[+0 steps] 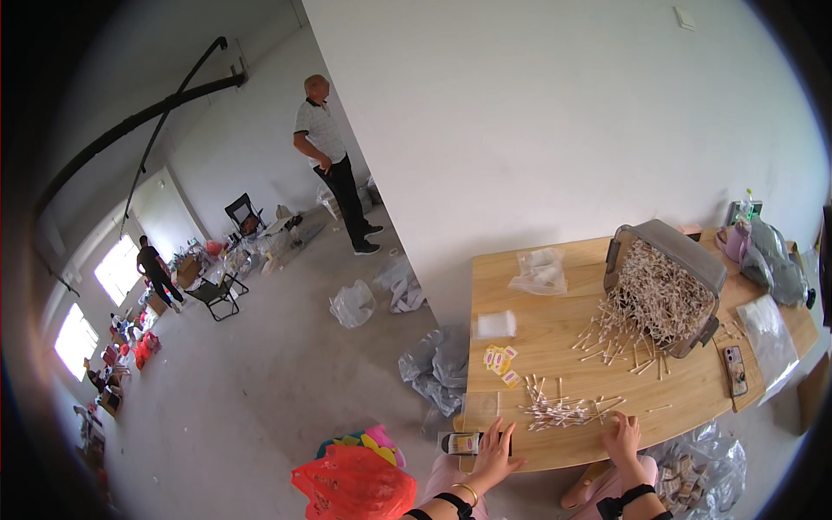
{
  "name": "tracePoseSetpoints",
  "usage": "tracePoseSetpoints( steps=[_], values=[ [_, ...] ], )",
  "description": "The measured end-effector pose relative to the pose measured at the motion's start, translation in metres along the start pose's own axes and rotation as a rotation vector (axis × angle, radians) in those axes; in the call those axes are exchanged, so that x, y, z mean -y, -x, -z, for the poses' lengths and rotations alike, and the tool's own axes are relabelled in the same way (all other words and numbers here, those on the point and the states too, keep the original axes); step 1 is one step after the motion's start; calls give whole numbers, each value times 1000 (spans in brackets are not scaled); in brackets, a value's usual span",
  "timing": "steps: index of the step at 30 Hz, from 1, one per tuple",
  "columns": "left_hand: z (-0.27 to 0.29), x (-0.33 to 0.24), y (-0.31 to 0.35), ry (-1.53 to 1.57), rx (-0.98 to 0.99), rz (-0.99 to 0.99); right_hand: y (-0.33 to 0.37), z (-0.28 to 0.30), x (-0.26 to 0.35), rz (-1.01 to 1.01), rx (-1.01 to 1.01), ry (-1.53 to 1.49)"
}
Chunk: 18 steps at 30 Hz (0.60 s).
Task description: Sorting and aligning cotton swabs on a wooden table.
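Loose cotton swabs (563, 414) lie in a pile near the front of the wooden table (572, 331). My left hand (494, 458) rests at the table's front edge left of the pile, fingers stretched out and apart. Beside and partly under it lies a dark flat object (449, 444) bearing a yellow-labelled clear packet (466, 444). At the pile's right end is my right hand (622, 438), its fingers curled down by the swab tips; what they hold, if anything, is hidden. Small yellow-and-white cards (500, 359) lie behind the left hand.
A tipped grey bin (666, 238) spills many swabs at the back right. Clear bags (539, 270), a white stack (496, 324) and a phone (735, 371) lie on the table. A red bag (355, 484) stands on the floor. Two people (334, 165) (154, 270) stand further off.
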<state>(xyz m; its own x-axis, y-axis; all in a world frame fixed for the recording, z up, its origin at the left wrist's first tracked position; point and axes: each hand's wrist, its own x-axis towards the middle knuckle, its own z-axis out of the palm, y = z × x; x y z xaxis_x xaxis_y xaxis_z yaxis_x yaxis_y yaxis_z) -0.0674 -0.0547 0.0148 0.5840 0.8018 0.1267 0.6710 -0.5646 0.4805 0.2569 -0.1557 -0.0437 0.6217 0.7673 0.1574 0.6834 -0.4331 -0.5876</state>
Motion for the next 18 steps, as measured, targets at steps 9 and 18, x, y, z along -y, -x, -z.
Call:
tracePoseSetpoints(
  steps=[9, 18],
  values=[
    [-7, 16, -4, 25, -14, -55, -10, 13, 38, -57, 77, -64],
    [-3, 6, -36, -21, 68, -58, -24, 4, 55, 28, 139, -61]
  ],
)
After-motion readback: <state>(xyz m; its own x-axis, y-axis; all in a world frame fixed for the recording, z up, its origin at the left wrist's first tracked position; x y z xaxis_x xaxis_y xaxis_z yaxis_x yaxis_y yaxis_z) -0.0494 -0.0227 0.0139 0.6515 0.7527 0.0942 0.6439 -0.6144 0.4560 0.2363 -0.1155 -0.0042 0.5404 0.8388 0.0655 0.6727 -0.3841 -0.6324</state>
